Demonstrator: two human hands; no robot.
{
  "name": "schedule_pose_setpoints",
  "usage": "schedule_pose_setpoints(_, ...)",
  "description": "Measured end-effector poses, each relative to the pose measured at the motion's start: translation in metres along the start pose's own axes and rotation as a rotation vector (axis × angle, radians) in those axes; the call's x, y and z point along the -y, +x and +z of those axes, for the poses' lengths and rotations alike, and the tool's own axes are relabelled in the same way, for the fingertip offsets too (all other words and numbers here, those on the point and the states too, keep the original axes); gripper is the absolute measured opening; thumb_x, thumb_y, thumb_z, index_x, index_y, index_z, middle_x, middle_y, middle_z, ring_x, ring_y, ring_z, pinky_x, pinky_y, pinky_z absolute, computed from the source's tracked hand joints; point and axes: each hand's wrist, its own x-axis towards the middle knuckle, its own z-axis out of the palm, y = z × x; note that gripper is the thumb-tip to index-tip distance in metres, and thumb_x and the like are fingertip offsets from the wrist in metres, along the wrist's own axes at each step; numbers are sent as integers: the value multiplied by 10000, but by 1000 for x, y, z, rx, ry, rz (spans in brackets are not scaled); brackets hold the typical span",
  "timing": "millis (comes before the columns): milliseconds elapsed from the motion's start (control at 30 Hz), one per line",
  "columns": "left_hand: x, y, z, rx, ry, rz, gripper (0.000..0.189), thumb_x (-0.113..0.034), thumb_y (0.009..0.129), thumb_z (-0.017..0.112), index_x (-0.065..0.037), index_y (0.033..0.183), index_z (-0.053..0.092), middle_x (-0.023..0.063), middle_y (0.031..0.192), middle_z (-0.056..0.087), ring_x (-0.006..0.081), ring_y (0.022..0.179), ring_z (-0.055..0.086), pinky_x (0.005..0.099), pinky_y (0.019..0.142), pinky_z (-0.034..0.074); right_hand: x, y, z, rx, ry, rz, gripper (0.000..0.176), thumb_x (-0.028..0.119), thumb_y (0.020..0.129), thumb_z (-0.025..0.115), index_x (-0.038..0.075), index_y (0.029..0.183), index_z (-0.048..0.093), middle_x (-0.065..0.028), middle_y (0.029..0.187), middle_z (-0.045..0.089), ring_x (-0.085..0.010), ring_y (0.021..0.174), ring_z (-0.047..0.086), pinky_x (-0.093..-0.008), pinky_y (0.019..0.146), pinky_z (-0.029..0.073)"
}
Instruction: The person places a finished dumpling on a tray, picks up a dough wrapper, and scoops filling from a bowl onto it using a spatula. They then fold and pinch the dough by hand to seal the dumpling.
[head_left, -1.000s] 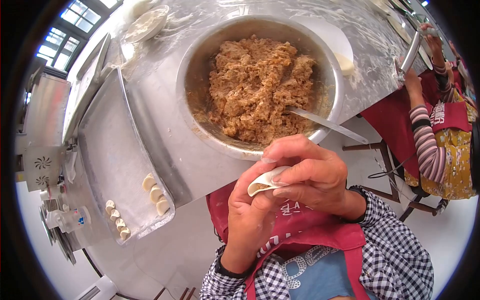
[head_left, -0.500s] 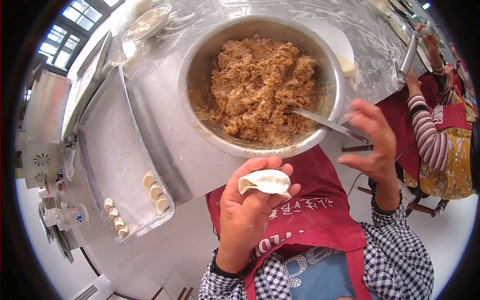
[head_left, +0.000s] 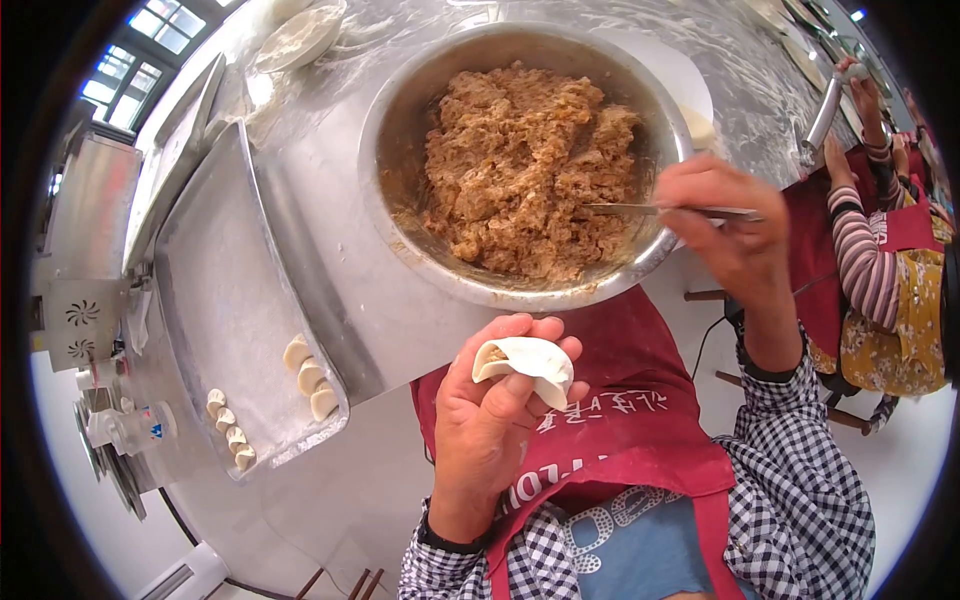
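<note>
A folded dumpling with filling showing at its left opening rests in my left hand, held between thumb and fingers below the bowl. My right hand is closed round the handle of a metal utensil at the bowl's right rim. The utensil's far end is sunk in brown meat filling, which fills much of the large metal bowl.
A metal tray on the left holds several dumplings. A floury dish lies at the upper left. Wrappers sit behind the bowl's right side. At the right, a co-worker holds a rolling pin.
My right hand was open in the air beside the bowl; it has moved up and taken hold of the utensil, whose handle has swung up. The dumpling has shifted slightly left.
</note>
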Motion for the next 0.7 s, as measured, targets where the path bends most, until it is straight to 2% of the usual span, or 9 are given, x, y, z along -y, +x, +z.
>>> schedule_pose_setpoints(33, 0, -1, 0, -18, 48, 12, 389, -49, 855, 556, 8, 1220, 435, 194, 1183, 524, 321, 1079, 548, 461, 812, 537, 1, -2, -3, -90, 86, 26, 92, 6, 757, 664, -12, 839, 628, -95, 823, 625, -150, 717, 597, -259, 597, 477)
schedule_pose_setpoints(67, 0, -1, 0, -19, 47, 11, 389, -49, 855, 556, 8, 1220, 435, 194, 1183, 524, 321, 1079, 548, 461, 812, 537, 3, -5, -4, -88, 86, 27, 92, 6, 757, 664, -12, 839, 628, -95, 823, 625, -150, 717, 597, -259, 597, 477)
schedule_pose_setpoints(133, 2, -1, 1, -33, 277, 95, 370, -47, 859, 557, 20, 1208, 451, 192, 1147, 553, 299, 1059, 563, 420, 819, 535, 8, -11, -4, -251, 354, 216, 98, 38, 790, 654, -22, 859, 616, -114, 819, 619, -156, 680, 587, -260, 573, 477)
schedule_pose_setpoints(167, 3, 0, 1, -29, 276, 94, 370, -47, 859, 557, 20, 1208, 451, 192, 1147, 553, 299, 1059, 563, 420, 819, 535, 9, -14, -4, -253, 350, 216, 98, 38, 790, 654, -22, 859, 616, -114, 819, 619, -156, 680, 587, -260, 573, 477)
schedule_pose_setpoints(233, 5, 1, 1, -20, 556, 225, 346, -30, 861, 557, 32, 1191, 473, 186, 1105, 582, 273, 1033, 579, 359, 827, 523, 12, -17, 0, -294, 683, 142, 133, 76, 809, 649, -19, 887, 599, -150, 825, 611, -157, 643, 576, -251, 550, 474)
schedule_pose_setpoints(333, 6, 1, 2, -3, 664, 284, 339, -5, 859, 552, 36, 1188, 482, 180, 1085, 595, 245, 1012, 589, 306, 822, 509, 18, -21, 1, -191, 808, 80, 153, 88, 812, 643, -22, 902, 586, -175, 833, 605, -155, 637, 570, -251, 532, 466)
schedule_pose_setpoints(533, 3, -3, 6, -46, 824, 217, 332, 25, 853, 545, 37, 1181, 496, 167, 1110, 590, 170, 957, 586, 291, 836, 488, 26, -21, 10, -89, 845, 105, 138, 59, 789, 663, -12, 888, 599, -177, 839, 609, -165, 681, 587, -262, 592, 484)
schedule_pose_setpoints(700, 6, 1, 3, -22, 832, 285, 336, 40, 845, 545, 42, 1178, 498, 146, 1113, 593, 157, 954, 579, 280, 840, 480, 27, -21, 12, -53, 846, 116, 125, 36, 775, 671, -15, 871, 607, -172, 832, 611, -177, 713, 599, -276, 643, 490)
